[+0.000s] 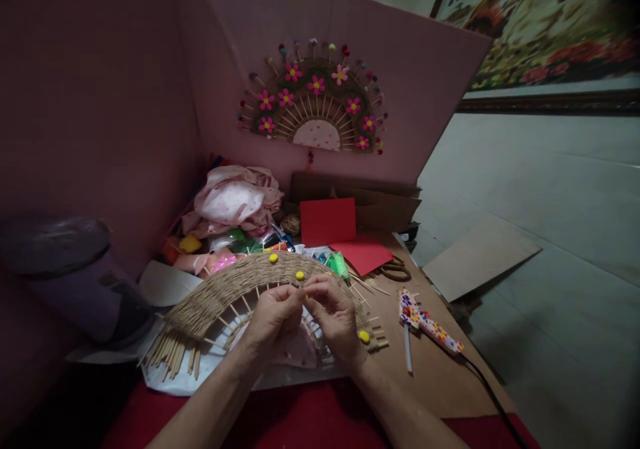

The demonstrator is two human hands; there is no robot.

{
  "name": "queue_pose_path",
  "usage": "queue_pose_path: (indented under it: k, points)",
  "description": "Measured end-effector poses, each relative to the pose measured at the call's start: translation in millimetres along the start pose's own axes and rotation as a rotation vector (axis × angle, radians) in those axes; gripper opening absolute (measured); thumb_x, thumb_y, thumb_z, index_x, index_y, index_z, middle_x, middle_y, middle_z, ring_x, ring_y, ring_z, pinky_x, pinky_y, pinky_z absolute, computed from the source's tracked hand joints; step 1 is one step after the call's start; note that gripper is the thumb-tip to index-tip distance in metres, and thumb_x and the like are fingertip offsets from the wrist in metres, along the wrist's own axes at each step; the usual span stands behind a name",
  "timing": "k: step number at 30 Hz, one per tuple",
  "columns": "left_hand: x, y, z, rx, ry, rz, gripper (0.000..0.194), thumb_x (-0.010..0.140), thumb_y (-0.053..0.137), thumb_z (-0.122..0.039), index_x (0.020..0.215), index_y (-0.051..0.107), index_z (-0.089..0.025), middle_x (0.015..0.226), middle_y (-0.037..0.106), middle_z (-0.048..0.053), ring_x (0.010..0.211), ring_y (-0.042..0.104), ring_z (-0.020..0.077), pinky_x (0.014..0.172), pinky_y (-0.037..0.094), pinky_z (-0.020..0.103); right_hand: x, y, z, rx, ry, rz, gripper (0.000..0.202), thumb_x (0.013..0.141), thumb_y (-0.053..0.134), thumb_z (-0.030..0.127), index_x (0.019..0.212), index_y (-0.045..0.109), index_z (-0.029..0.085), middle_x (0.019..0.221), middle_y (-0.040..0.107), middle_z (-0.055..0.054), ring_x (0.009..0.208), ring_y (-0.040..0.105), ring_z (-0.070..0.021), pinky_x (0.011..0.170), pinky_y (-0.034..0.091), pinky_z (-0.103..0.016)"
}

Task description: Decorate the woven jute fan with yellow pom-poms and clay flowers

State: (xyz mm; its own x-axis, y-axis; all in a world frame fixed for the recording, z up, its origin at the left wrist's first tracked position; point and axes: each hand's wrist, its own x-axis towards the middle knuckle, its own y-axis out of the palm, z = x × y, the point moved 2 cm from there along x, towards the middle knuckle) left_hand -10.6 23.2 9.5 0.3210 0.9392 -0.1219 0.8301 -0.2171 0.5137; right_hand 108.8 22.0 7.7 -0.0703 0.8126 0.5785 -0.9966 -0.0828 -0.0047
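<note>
A woven twine fan [225, 293] with wooden sticks lies on the work surface, bearing several yellow dots, one of them a yellow dot [273, 257] near its top. Over its inner edge, my left hand [277, 312] and my right hand [333, 312] meet at the fingertips. Both pinch a tiny yellow piece [306, 297] between them; its shape is too small to tell. Pink dotted fabric [295, 347] shows under my hands at the fan's centre. My palms hide part of the fan.
A flowered glue gun [430, 325] with a cord and scissors [396, 269] lie on the right. Red sheets [328, 222] and crumpled fabric [235, 199] sit behind. Loose sticks [175, 352] are at left. A finished fan [316, 102] hangs on the pink wall.
</note>
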Motion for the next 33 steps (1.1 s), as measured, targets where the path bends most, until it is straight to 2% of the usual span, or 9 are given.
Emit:
queue_pose_path:
  k: [4, 6, 11, 15, 19, 23, 27, 31, 33]
  points:
    - [0.3, -0.9, 2.4, -0.018, -0.004, 0.018, 0.047, 0.065, 0.070, -0.056, 0.061, 0.047, -0.016, 0.041, 0.031, -0.009, 0.037, 0.019, 0.0023, 0.036, 0.013, 0.017, -0.4, 0.2, -0.5, 0.014, 0.014, -0.039, 0.007, 0.080, 0.065, 0.018, 0.085, 0.066, 0.023, 0.091, 0.054, -0.003, 0.087, 0.055, -0.0174, 0.076, 0.046, -0.031]
    - [0.8, -2.1, 3.4, -0.015, 0.001, 0.010, 0.046, 0.063, 0.074, -0.052, 0.060, 0.046, -0.016, 0.041, 0.030, -0.009, 0.037, 0.019, 0.0023, 0.036, 0.013, 0.017, -0.4, 0.8, -0.4, 0.013, 0.015, -0.013, 0.009, 0.080, 0.065, 0.019, 0.088, 0.067, 0.023, 0.092, 0.055, -0.004, 0.089, 0.055, -0.0180, 0.077, 0.046, -0.032]
    - [0.6, -0.4, 2.4, -0.022, -0.013, 0.001, 0.049, 0.062, 0.072, -0.058, 0.060, 0.047, -0.016, 0.043, 0.032, -0.008, 0.038, 0.020, 0.0023, 0.037, 0.013, 0.018, -1.0, 0.0, -0.8, 0.003, 0.020, -0.031, 0.007, 0.080, 0.065, 0.019, 0.085, 0.066, 0.023, 0.091, 0.054, -0.003, 0.089, 0.055, -0.0175, 0.078, 0.046, -0.032]
    - [-1.2, 2.6, -0.1, -0.019, -0.025, -0.024, 0.048, 0.056, 0.078, -0.051, 0.059, 0.046, -0.016, 0.042, 0.030, -0.010, 0.038, 0.020, 0.0021, 0.037, 0.013, 0.017, -1.0, 0.3, 1.0, 0.009, 0.013, -0.007, 0.009, 0.080, 0.065, 0.019, 0.088, 0.067, 0.023, 0.092, 0.055, -0.004, 0.089, 0.055, -0.0176, 0.077, 0.046, -0.031]
    - [-2.3, 3.2, -1.0, -0.022, -0.033, -0.012, 0.048, 0.060, 0.073, -0.057, 0.059, 0.046, -0.016, 0.042, 0.033, -0.008, 0.037, 0.020, 0.0026, 0.036, 0.013, 0.018, -0.1, 0.0, 4.9, 0.001, 0.010, -0.042, 0.007, 0.080, 0.065, 0.019, 0.084, 0.068, 0.023, 0.091, 0.055, -0.003, 0.090, 0.056, -0.0176, 0.080, 0.046, -0.032]
    - [-2.1, 2.5, -0.6, -0.038, -0.031, -0.006, 0.048, 0.057, 0.077, -0.051, 0.060, 0.044, -0.017, 0.041, 0.031, -0.010, 0.036, 0.019, 0.0021, 0.036, 0.012, 0.018, 0.3, 1.2, 5.3, 0.013, 0.020, -0.009, 0.010, 0.079, 0.065, 0.020, 0.088, 0.068, 0.023, 0.093, 0.056, -0.004, 0.091, 0.055, -0.0186, 0.080, 0.047, -0.033]
    - [-1.4, 1.8, 0.1, -0.026, -0.022, 0.009, 0.050, 0.061, 0.071, -0.059, 0.060, 0.045, -0.016, 0.042, 0.034, -0.008, 0.037, 0.021, 0.0023, 0.037, 0.014, 0.018, 0.2, 0.8, 2.8, 0.032, 0.019, -0.044, 0.006, 0.081, 0.064, 0.020, 0.085, 0.067, 0.023, 0.091, 0.055, -0.004, 0.090, 0.055, -0.0175, 0.080, 0.047, -0.032]
    - [-1.0, 1.5, -1.0, -0.035, 0.001, 0.005, 0.048, 0.058, 0.077, -0.051, 0.058, 0.044, -0.016, 0.041, 0.033, -0.009, 0.037, 0.022, 0.0017, 0.038, 0.013, 0.017, 0.1, 1.3, 1.4, 0.040, 0.017, 0.008, 0.010, 0.081, 0.064, 0.020, 0.089, 0.067, 0.024, 0.094, 0.054, -0.004, 0.092, 0.055, -0.0180, 0.082, 0.047, -0.033]
    - [-1.0, 1.9, -1.6, -0.044, -0.005, -0.001, 0.048, 0.058, 0.076, -0.053, 0.060, 0.046, -0.015, 0.042, 0.032, -0.009, 0.037, 0.022, 0.0019, 0.038, 0.014, 0.017, 0.2, 1.2, 1.5, 0.046, 0.012, 0.002, 0.008, 0.081, 0.063, 0.019, 0.087, 0.067, 0.024, 0.092, 0.054, -0.004, 0.090, 0.055, -0.0173, 0.081, 0.046, -0.032]
